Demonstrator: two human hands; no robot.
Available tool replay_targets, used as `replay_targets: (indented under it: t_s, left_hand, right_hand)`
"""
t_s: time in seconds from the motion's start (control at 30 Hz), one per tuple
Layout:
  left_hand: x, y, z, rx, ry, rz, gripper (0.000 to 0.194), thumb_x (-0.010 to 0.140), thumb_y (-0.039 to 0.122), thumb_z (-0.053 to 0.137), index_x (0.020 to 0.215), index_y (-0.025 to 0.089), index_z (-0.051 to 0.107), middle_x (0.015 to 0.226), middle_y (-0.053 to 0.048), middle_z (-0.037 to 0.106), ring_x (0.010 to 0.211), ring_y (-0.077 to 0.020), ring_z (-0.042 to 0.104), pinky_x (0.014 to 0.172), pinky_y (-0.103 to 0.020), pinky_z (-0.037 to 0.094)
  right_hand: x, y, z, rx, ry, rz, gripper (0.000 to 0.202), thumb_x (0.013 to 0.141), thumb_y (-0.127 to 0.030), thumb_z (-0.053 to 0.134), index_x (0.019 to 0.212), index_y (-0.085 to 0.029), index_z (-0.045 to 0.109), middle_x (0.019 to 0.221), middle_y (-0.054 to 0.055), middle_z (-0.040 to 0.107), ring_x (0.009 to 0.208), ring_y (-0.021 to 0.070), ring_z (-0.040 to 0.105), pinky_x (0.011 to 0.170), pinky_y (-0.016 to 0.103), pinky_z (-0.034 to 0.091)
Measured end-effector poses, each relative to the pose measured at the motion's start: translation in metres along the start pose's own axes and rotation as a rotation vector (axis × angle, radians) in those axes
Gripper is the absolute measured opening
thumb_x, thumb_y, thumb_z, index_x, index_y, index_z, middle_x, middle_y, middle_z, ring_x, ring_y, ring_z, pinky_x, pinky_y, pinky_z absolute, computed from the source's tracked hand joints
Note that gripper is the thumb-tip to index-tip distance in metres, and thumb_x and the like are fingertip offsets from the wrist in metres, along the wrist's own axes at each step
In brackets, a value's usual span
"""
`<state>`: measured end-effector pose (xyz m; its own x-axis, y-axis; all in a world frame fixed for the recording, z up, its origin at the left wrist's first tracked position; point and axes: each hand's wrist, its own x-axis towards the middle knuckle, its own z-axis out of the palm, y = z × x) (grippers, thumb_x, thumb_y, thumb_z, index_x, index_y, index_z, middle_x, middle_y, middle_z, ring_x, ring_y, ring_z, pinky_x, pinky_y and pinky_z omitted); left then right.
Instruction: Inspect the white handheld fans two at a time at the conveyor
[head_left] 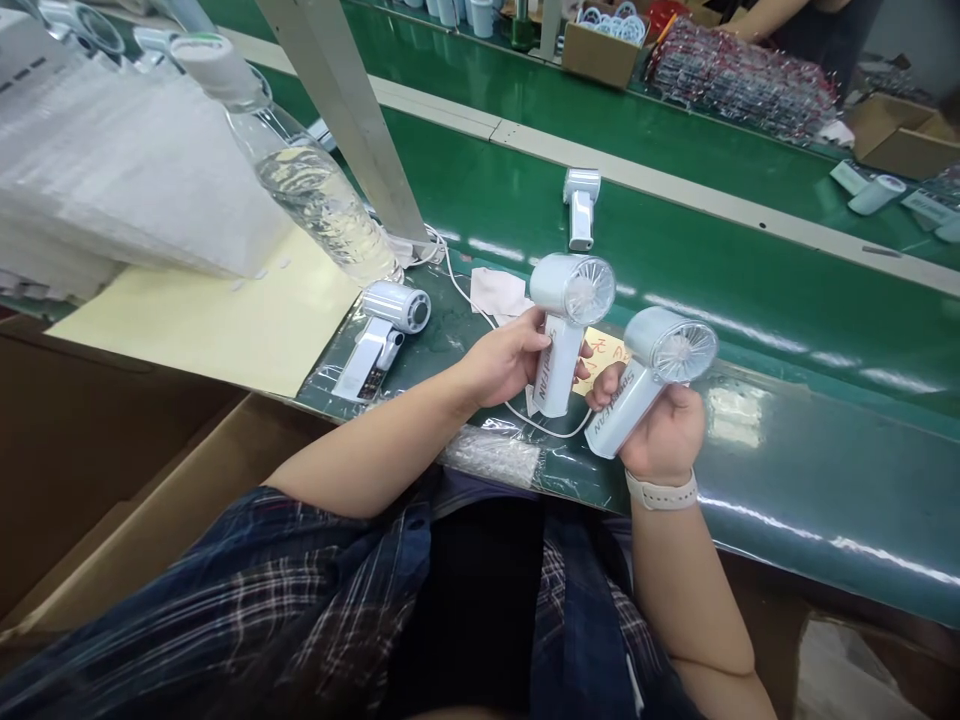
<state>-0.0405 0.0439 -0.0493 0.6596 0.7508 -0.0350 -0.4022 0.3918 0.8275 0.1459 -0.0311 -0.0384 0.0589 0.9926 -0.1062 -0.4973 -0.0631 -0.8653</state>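
Observation:
My left hand is closed around the handle of a pale blue handheld fan, held upright with its grille turned to the right. In my right hand is a second handheld fan of the same kind, tilted, its head up and to the right. Dark lettering runs along both handles. The two fans are close together but apart, above the front of the bench. A white cable passes below them. Behind the fans, partly covered, lies a yellow note with red writing.
Another fan lies at the left, and one more rests on the green belt. A water bottle leans by a metal post. White sheets are piled at the left. Across the belt, a person's arm reaches over wired parts.

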Motion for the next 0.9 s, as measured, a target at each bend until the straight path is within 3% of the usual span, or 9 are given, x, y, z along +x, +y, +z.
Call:
replay_targets:
  t_s: [0.17, 0.37, 0.6, 0.73, 0.9]
  left_hand:
    - [-0.0014, 0.0017, 0.0041, 0.061, 0.018, -0.022, 0.049, 0.080, 0.031, 0.065, 0.124, 0.021, 0.046, 0.110, -0.010, 0.074, 0.100, -0.0306, 0.077, 0.075, -0.040, 0.059]
    - [-0.0050, 0.0054, 0.0074, 0.145, 0.012, 0.011, 0.047, 0.083, 0.039, 0.076, 0.115, 0.022, 0.047, 0.101, -0.007, 0.076, 0.090, -0.0248, 0.078, 0.071, -0.034, 0.057]
    - [-0.0040, 0.0040, 0.0079, 0.166, -0.056, 0.068, 0.062, 0.076, 0.060, 0.086, 0.103, 0.022, 0.044, 0.095, -0.003, 0.077, 0.082, -0.0176, 0.075, 0.071, -0.030, 0.057]
    - [-0.0015, 0.0022, 0.0079, 0.186, -0.054, 0.078, 0.065, 0.074, 0.062, 0.087, 0.101, 0.022, 0.044, 0.088, 0.000, 0.075, 0.075, -0.0126, 0.071, 0.065, -0.025, 0.052]
    - [-0.0004, 0.0014, 0.0064, 0.250, 0.044, 0.046, 0.072, 0.067, 0.071, 0.086, 0.098, 0.022, 0.044, 0.081, 0.003, 0.070, 0.074, -0.0120, 0.068, 0.063, -0.024, 0.051]
  right_hand:
    - [-0.0002, -0.0013, -0.0036, 0.062, 0.013, -0.009, 0.036, 0.079, -0.055, 0.055, 0.097, -0.026, 0.066, 0.089, 0.005, 0.064, 0.066, 0.0195, 0.055, 0.056, 0.036, 0.046]
    - [-0.0013, -0.0018, -0.0039, 0.065, 0.018, -0.105, 0.028, 0.079, -0.051, 0.066, 0.096, -0.029, 0.068, 0.082, 0.003, 0.064, 0.072, 0.0226, 0.061, 0.058, 0.038, 0.050]
    - [0.0000, 0.0010, -0.0100, 0.052, 0.119, -0.181, 0.029, 0.087, -0.051, 0.068, 0.105, -0.028, 0.072, 0.091, 0.003, 0.074, 0.083, 0.0240, 0.072, 0.082, 0.046, 0.062]
    - [0.0012, 0.0026, -0.0076, 0.117, 0.158, -0.148, 0.021, 0.092, -0.043, 0.065, 0.104, -0.028, 0.073, 0.092, 0.003, 0.080, 0.080, 0.0209, 0.076, 0.077, 0.041, 0.065]
    - [0.0037, 0.0045, -0.0038, 0.122, 0.180, -0.092, 0.015, 0.093, -0.030, 0.062, 0.105, -0.027, 0.070, 0.088, 0.002, 0.082, 0.072, 0.0208, 0.077, 0.071, 0.041, 0.066]
